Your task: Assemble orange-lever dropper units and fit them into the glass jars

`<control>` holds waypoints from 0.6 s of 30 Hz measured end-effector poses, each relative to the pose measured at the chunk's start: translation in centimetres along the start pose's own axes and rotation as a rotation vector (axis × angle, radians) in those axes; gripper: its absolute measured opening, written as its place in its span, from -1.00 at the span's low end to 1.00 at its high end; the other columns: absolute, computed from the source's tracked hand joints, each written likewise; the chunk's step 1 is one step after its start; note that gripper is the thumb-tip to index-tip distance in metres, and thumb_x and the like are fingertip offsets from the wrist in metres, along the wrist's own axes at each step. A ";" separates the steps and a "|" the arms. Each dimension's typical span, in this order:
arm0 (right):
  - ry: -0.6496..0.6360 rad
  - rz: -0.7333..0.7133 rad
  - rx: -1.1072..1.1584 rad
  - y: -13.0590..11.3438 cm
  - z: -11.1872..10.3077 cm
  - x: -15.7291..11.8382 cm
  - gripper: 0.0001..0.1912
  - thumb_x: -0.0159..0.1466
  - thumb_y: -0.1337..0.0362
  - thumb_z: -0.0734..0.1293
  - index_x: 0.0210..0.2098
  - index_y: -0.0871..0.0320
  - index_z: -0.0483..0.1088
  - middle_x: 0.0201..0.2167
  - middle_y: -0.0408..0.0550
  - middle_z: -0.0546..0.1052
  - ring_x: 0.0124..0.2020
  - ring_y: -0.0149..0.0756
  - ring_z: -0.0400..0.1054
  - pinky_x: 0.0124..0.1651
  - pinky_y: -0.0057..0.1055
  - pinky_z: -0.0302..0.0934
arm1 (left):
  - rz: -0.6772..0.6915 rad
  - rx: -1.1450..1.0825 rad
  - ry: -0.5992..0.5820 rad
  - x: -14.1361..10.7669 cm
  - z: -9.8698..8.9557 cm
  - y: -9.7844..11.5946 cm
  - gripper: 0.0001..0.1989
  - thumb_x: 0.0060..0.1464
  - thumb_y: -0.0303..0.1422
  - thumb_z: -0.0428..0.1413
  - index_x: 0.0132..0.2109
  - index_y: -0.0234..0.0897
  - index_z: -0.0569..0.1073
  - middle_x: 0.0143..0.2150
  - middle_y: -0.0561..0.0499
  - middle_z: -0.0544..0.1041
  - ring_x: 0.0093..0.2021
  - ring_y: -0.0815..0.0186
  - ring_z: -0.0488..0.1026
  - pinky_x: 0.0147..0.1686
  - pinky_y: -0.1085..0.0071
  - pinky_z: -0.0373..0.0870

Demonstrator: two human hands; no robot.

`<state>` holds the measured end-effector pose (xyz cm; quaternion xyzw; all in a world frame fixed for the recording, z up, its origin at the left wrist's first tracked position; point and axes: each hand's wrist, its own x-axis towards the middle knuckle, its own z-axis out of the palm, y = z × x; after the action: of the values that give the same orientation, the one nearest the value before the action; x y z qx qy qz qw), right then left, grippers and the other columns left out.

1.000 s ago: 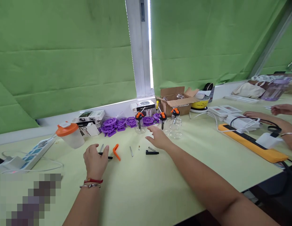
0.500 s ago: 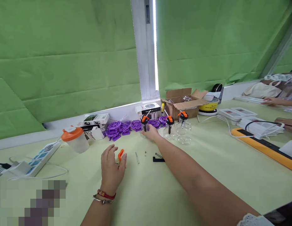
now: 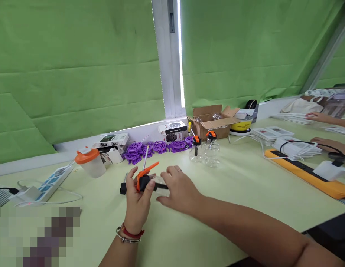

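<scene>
My left hand (image 3: 139, 198) is closed round the black and orange cap of a small clear jar (image 3: 162, 186), which lies tilted on its side above the table. A thin straw or rod and an orange lever (image 3: 152, 167) stick up from the cap. My right hand (image 3: 180, 189) grips the clear body of the same jar from the right. A black part (image 3: 123, 188) shows just left of my left hand. Two similar jars with orange and black caps (image 3: 196, 140) stand farther back, beside other clear glass pieces (image 3: 212, 162).
Purple plastic parts (image 3: 159, 147) lie along the wall near small boxes (image 3: 113, 140). An open carton (image 3: 214, 124) is behind the jars. An orange-lidded cup (image 3: 91, 163) and power strip (image 3: 51, 185) are left. Another person's hands (image 3: 318, 117) are at right, beyond an orange bar (image 3: 306, 174).
My right hand has brought one jar from the back row to my left hand, now tilted sideways. My left hand has closed on its cap. The view has shifted slightly.
</scene>
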<state>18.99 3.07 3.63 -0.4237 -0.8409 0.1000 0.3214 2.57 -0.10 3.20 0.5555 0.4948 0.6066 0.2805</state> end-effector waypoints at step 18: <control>-0.334 0.813 1.155 4.0 1.4 4.7 -0.59 0.20 0.03 0.31 -0.58 0.20 0.22 -0.80 -0.30 0.17 -0.79 -0.60 -0.06 -0.73 -0.59 -0.23 | -0.263 -0.269 -0.360 1.4 -2.3 -1.6 -0.74 -0.08 -0.37 0.18 -0.17 -0.25 0.42 -0.47 0.10 0.43 -0.57 0.32 0.46 -0.50 0.38 0.37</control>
<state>18.63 9.35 2.95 -0.4445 -0.4677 0.7033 0.2985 -0.24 1.05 2.52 0.5430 0.4200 0.5165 0.5119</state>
